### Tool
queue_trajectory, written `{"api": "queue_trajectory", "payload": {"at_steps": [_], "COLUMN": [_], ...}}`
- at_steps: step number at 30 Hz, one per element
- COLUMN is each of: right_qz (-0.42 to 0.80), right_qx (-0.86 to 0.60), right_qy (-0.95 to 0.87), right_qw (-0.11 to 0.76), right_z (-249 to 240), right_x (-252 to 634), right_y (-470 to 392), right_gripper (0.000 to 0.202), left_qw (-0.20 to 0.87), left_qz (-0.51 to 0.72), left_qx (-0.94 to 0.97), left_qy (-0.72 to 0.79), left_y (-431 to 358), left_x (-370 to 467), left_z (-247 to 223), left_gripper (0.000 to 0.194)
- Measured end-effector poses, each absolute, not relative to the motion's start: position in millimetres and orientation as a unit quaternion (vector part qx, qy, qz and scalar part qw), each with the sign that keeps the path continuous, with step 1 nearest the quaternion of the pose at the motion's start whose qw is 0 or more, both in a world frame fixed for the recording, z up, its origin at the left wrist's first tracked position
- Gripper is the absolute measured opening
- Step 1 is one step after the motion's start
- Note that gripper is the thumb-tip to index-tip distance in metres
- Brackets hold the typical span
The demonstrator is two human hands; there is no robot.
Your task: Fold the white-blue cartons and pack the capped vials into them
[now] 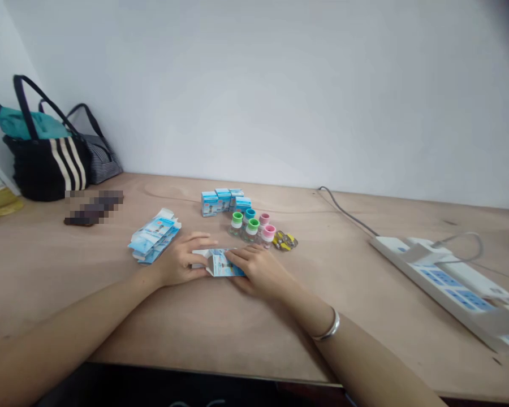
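A small blue-and-white carton (224, 267) lies on its side between my hands, low over the tabletop. Its left end is open, with white flaps standing out. My left hand (185, 261) is closed around those flaps, thumb and fingers at the open end. From the right, my right hand (257, 267) grips the carton's other end, fingers over the top face. Left of my hands rests a stack of flattened cartons (155, 234). Just beyond my right hand stand several small clear jars (251, 230) with green, blue and pink tops, beside a yellow-and-grey bundle (285, 241) whose kind is unclear.
Several box-shaped cartons (220, 202) stand behind the jars. A white power strip (445, 288) with plugged-in adapters and cables runs along the right. Bags (46, 164), a partly blurred dark object (94, 208) and a bottle of yellowish liquid (0, 195) are at the left.
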State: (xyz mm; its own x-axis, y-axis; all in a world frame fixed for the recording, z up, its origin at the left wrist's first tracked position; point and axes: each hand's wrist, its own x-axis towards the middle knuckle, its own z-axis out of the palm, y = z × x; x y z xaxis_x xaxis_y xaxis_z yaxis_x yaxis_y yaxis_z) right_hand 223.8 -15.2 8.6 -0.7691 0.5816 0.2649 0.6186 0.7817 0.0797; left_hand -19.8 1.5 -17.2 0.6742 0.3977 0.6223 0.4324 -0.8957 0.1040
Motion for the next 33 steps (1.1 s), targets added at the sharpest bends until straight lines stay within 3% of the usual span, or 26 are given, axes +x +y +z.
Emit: {"api": "queue_trajectory", "payload": {"at_steps": [3,7,11,15,18,22,24,33], "right_qz": [-0.094,-0.113,-0.112,-0.053,0.042,0.158,0.172,0.022], "right_qx": [-0.327,-0.333,-0.334,-0.339,-0.349,-0.375,-0.393,-0.424], "right_qy": [-0.935,-0.932,-0.935,-0.938,-0.927,-0.851,-0.819,-0.888], "right_qw": [0.099,0.090,0.048,0.057,0.132,0.333,0.380,0.180], "right_z": [9,9,7,9,18,25,21,5], "right_x": [222,215,207,210,219,229,229,226], "right_y": [-16,-20,-26,-25,-19,-7,-2,0], "right_gripper": [0.042,0.037,0.022,0.023,0.028,0.018,0.015,0.014], "left_qw": [-0.017,-0.015,0.019,0.009,-0.026,-0.098,-0.115,0.004], "left_qz": [-0.331,-0.274,-0.220,-0.220,-0.280,-0.388,-0.404,-0.276], "left_qx": [-0.915,-0.930,-0.940,-0.938,-0.917,-0.849,-0.823,-0.888], "left_qy": [-0.231,-0.243,-0.261,-0.266,-0.282,-0.347,-0.384,-0.369], "left_y": [-3,-6,-7,-9,-8,-3,1,6], "left_x": [-20,-14,-9,-9,-7,-1,1,3], "left_z": [-16,-20,-24,-24,-19,-8,-6,-23], "left_gripper": [0.016,0.042,0.033,0.030,0.031,0.030,0.029,0.021]}}
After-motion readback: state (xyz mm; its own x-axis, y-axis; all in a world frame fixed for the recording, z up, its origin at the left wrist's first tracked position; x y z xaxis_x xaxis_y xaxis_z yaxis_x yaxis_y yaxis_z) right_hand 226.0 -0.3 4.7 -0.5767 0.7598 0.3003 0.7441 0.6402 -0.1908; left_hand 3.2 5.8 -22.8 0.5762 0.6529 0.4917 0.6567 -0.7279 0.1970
